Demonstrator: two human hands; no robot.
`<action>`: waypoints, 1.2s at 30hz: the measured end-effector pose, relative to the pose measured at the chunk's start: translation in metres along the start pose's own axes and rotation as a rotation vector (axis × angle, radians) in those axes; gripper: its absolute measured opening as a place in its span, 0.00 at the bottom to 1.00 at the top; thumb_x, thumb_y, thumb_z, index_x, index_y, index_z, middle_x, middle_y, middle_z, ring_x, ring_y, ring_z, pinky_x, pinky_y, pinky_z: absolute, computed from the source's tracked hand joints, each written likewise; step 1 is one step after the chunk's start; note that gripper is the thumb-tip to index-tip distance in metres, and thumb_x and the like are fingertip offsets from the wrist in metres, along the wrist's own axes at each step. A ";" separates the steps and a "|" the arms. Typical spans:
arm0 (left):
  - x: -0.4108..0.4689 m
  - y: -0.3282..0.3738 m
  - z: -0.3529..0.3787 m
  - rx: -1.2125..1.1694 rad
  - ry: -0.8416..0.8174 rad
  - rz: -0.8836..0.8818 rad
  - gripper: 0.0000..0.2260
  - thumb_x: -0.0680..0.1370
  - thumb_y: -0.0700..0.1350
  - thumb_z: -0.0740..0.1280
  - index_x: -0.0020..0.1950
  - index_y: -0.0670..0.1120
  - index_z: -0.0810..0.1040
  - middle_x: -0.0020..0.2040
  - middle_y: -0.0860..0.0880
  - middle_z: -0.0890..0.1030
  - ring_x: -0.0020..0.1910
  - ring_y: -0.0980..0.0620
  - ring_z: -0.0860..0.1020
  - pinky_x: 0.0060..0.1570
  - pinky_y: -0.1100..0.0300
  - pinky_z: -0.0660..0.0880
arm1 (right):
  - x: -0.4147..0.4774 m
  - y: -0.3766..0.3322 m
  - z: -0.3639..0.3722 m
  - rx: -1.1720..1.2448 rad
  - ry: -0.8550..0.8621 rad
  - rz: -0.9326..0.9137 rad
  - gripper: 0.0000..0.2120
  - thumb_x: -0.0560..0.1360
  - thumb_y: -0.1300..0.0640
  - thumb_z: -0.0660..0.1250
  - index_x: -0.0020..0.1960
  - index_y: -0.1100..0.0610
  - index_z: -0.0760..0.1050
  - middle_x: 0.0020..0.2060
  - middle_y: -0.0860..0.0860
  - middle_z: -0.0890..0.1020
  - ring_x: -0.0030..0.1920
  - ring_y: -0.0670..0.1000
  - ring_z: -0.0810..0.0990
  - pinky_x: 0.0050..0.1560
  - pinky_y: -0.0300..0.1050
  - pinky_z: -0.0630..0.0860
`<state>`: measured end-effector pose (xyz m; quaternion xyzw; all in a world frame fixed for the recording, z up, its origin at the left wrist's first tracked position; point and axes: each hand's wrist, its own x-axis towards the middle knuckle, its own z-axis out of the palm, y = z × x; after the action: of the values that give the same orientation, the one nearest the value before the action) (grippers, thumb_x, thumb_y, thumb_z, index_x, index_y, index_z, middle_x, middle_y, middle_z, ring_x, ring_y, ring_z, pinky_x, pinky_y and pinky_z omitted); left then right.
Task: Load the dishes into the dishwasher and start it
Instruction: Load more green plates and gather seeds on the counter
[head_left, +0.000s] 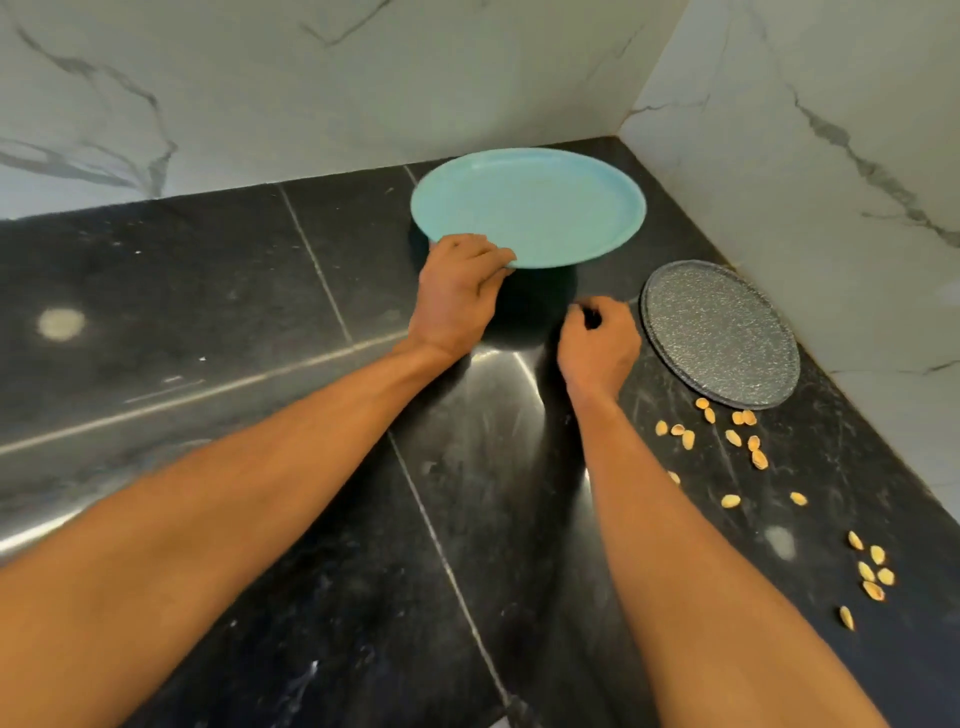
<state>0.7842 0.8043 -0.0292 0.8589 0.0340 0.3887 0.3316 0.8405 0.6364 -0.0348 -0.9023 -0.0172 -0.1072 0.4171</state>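
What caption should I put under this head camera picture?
Left hand holds a turquoise plate by its rim above the black counter; right hand curls beside a grey plate.

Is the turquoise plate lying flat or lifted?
Lifted: the round turquoise plate casts a shadow beneath; the left hand grips its rim.

Black stone countertop, back right corner
The dark, glossy countertop (208, 322), crossed by pale seams, carries a grey speckled plate (722, 332) lying flat near its right edge, close to the back corner. Pistachio shells (748, 441) are scattered along the same edge, from just in front of the plate toward the near side
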 end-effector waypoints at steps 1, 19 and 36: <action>-0.008 -0.001 -0.019 0.009 0.020 -0.002 0.06 0.76 0.40 0.70 0.51 0.42 0.85 0.46 0.46 0.84 0.50 0.43 0.80 0.58 0.60 0.69 | -0.010 -0.002 -0.004 0.033 0.001 0.017 0.07 0.76 0.55 0.67 0.50 0.54 0.82 0.49 0.49 0.81 0.51 0.49 0.79 0.56 0.42 0.74; -0.168 0.144 -0.151 -0.219 -0.244 0.384 0.05 0.77 0.36 0.71 0.52 0.41 0.86 0.47 0.45 0.84 0.56 0.40 0.79 0.56 0.45 0.76 | -0.265 -0.041 -0.196 0.815 0.157 0.607 0.11 0.78 0.58 0.67 0.60 0.57 0.77 0.47 0.55 0.84 0.39 0.55 0.85 0.34 0.40 0.79; -0.600 0.398 -0.208 -0.492 -0.929 -0.170 0.12 0.79 0.44 0.70 0.36 0.42 0.79 0.31 0.46 0.79 0.31 0.58 0.73 0.34 0.61 0.72 | -0.751 0.181 -0.534 0.196 0.963 0.446 0.12 0.74 0.61 0.59 0.53 0.62 0.79 0.41 0.48 0.80 0.40 0.43 0.74 0.40 0.40 0.71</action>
<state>0.1440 0.4180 -0.0799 0.8317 -0.1393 -0.0644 0.5336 0.0330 0.1584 0.0091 -0.6897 0.3582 -0.4153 0.4728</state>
